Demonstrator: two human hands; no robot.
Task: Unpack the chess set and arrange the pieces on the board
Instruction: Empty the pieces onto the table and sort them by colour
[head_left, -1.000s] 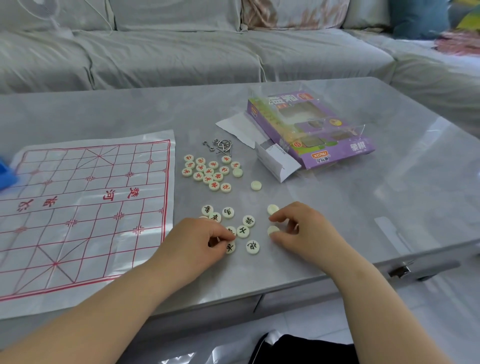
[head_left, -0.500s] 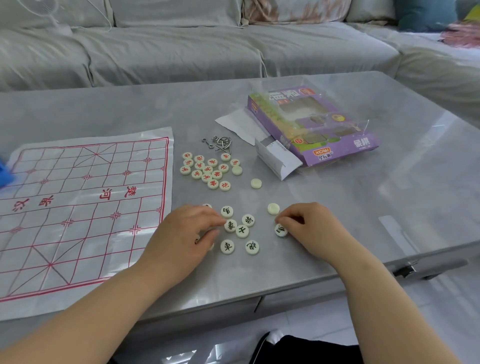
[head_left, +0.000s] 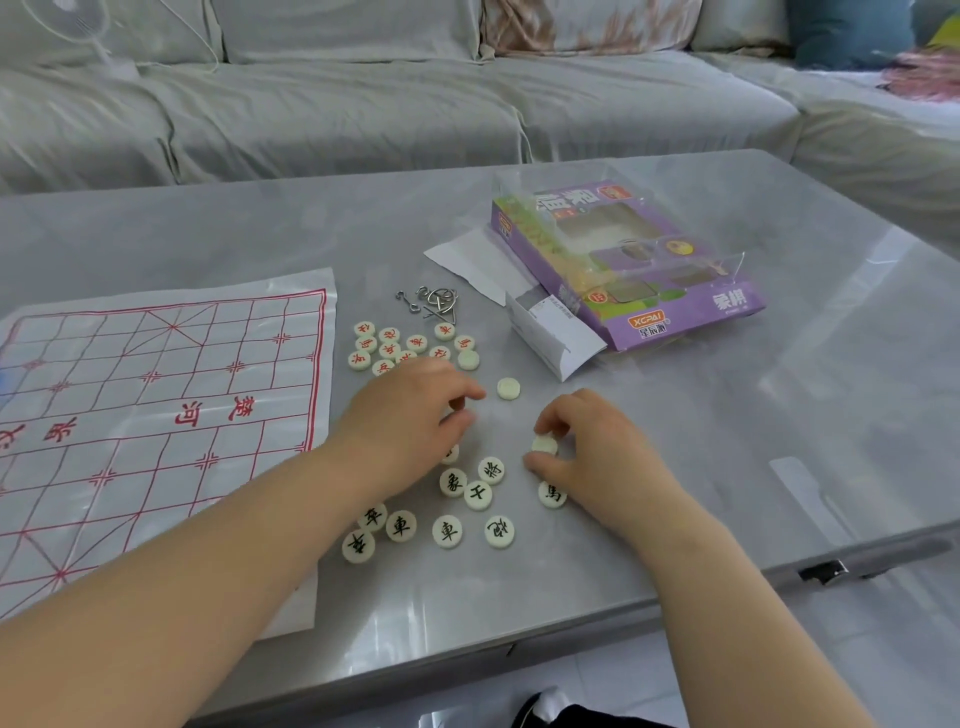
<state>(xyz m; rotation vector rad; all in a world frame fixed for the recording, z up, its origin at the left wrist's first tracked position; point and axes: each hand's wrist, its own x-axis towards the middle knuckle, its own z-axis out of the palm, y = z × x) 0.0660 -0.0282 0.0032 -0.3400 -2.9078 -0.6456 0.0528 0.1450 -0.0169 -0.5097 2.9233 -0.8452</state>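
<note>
A white plastic board sheet (head_left: 156, 415) with red grid lines lies on the left of the grey table. Beside it are round cream chess pieces: a red-lettered cluster (head_left: 400, 345), a black-lettered group (head_left: 457, 506) nearer me, and one blank-side piece (head_left: 508, 388) between them. My left hand (head_left: 410, 415) hovers between the two groups, its fingers curled; whether it holds a piece is hidden. My right hand (head_left: 587, 452) pinches a face-down piece (head_left: 544, 445) at the table surface, with a black-lettered piece (head_left: 551, 493) just under its palm.
The opened purple chess box (head_left: 675, 291) with a clear lid lies at the back right, with a white paper sheet (head_left: 467, 260) beside it. Metal wire rings (head_left: 436, 301) sit behind the red pieces. The table's front edge (head_left: 519, 639) is close. A grey sofa (head_left: 363, 104) stands behind.
My left hand moved away from the black pieces toward the red cluster, uncovering several black pieces. My right hand let go of the piece it had turned and took a blank piece farther back.
</note>
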